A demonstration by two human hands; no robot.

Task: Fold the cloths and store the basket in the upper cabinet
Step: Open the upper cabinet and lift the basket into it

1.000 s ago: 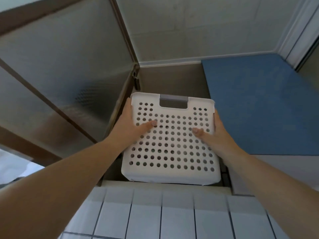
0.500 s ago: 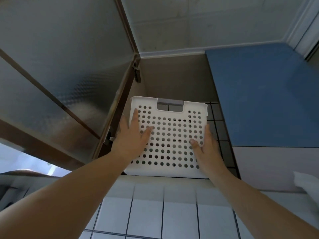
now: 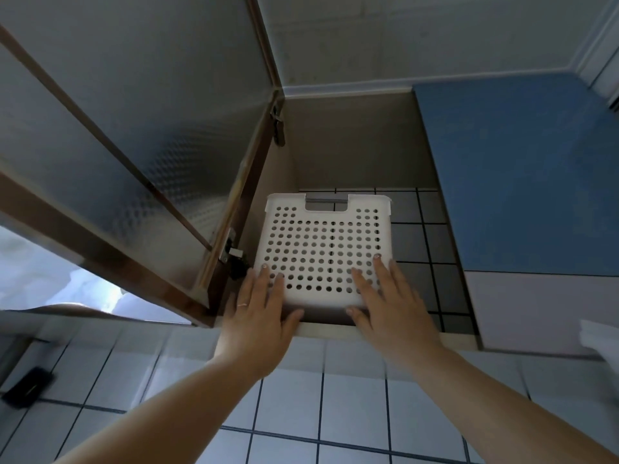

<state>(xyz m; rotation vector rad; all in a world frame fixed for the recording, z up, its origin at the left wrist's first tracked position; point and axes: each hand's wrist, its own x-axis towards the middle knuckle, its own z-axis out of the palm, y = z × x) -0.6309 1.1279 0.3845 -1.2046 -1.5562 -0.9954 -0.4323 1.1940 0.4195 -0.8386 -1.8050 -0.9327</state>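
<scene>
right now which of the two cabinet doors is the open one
The frosted glass door with the brown frame, left of the white basket, is swung open. The blue door on the right is shut.

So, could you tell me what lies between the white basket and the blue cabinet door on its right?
In the head view, only the bare tiled back wall of the cabinet shows between the basket and the blue door.

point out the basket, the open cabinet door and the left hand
basket point(image 3: 318, 242), head view, middle of the perforated white wall facing the camera
open cabinet door point(image 3: 134, 128), head view, on its frosted glass panel
left hand point(image 3: 258, 316), head view, back of the hand, fingers flat against the basket
</scene>
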